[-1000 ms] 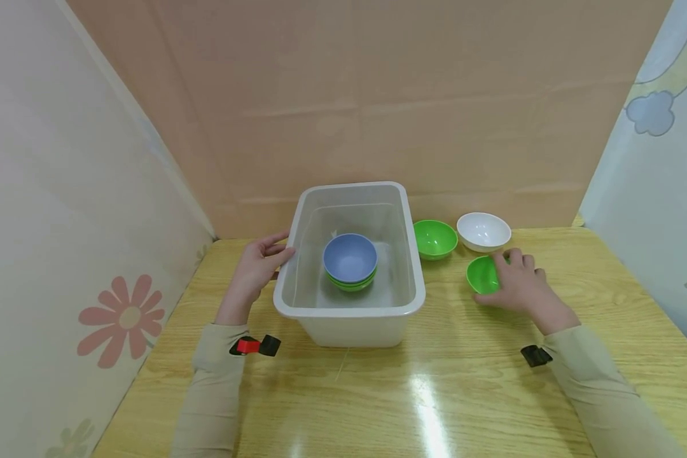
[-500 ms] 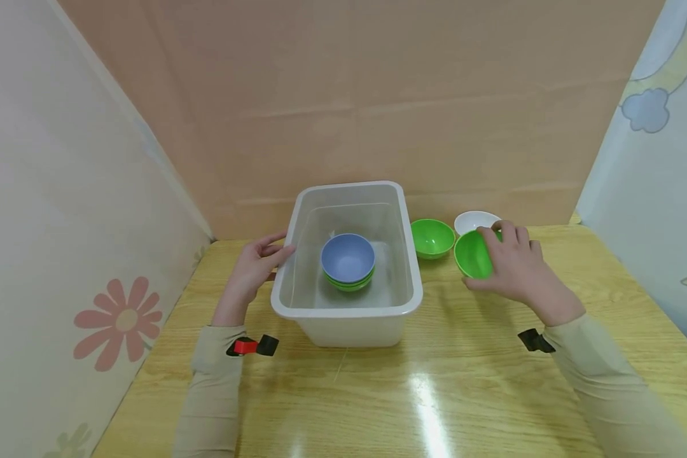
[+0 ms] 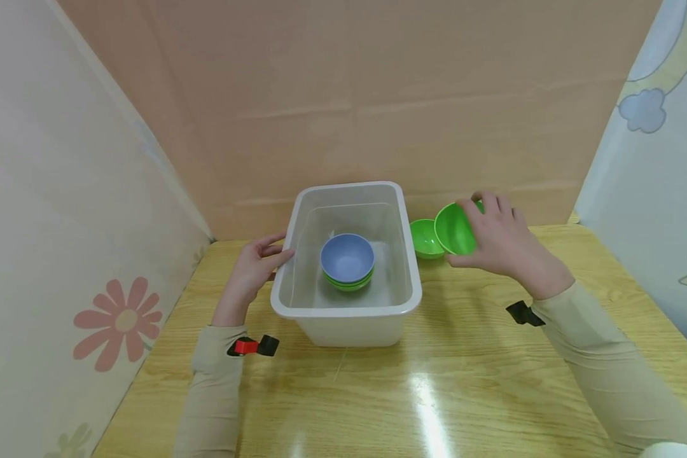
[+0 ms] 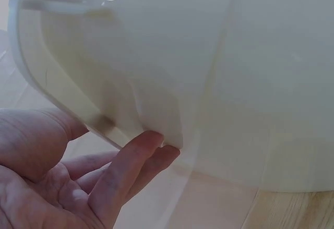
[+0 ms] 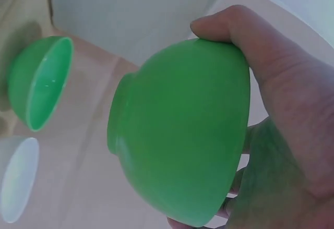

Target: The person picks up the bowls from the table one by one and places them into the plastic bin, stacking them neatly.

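Your tub (image 3: 346, 310) stood at the middle of the table (image 3: 464, 394). The stack of bowls (image 3: 348, 262) sat inside it. Your left hand (image 3: 252, 270) rested on its wall at 9 o'clock. At 3 o'clock one bowl (image 3: 422, 240) stood on the table, and your right hand (image 3: 500, 238) held another bowl (image 3: 453, 229) above, just right of it.

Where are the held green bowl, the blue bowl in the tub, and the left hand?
held green bowl (image 3: 453, 229), head view, on its inner wall.
blue bowl (image 3: 346, 257), head view, on its inside, atop the stack in the tub.
left hand (image 3: 250, 273), head view, on the back of the hand.
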